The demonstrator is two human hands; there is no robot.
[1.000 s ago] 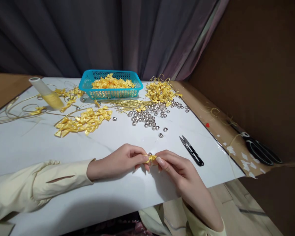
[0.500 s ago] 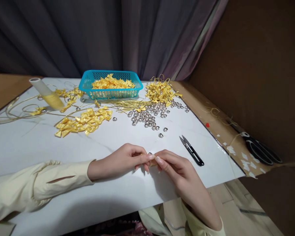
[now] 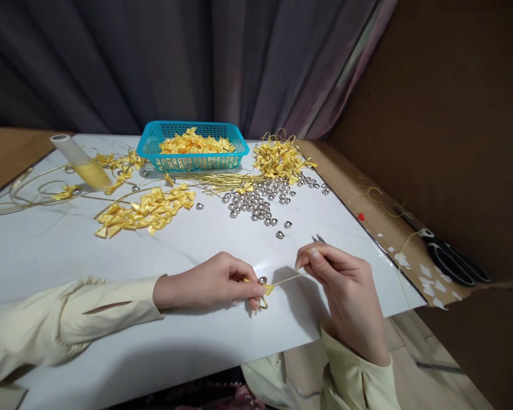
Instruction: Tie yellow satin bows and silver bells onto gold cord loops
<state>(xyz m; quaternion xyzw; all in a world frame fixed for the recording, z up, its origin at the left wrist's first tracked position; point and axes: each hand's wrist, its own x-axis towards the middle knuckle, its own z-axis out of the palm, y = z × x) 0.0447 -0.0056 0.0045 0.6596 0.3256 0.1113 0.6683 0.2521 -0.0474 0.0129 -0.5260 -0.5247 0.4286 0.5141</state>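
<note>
My left hand rests on the white table, its fingers pinched on a small yellow ribbon bow with a silver heart bead on it. A thin gold cord runs taut from the bow up to my right hand, which pinches the cord's end between thumb and forefinger. My right hand covers most of the black thread snips.
A blue basket of yellow bows stands at the back. Loose yellow bows, silver heart beads, corded bows and gold cords lie mid-table. A spool lies at the left, black scissors at the right.
My right hand has drawn away to the right and upward, pulling the gold cord out taut from the bow. My left hand has stayed in place, holding the bow.
</note>
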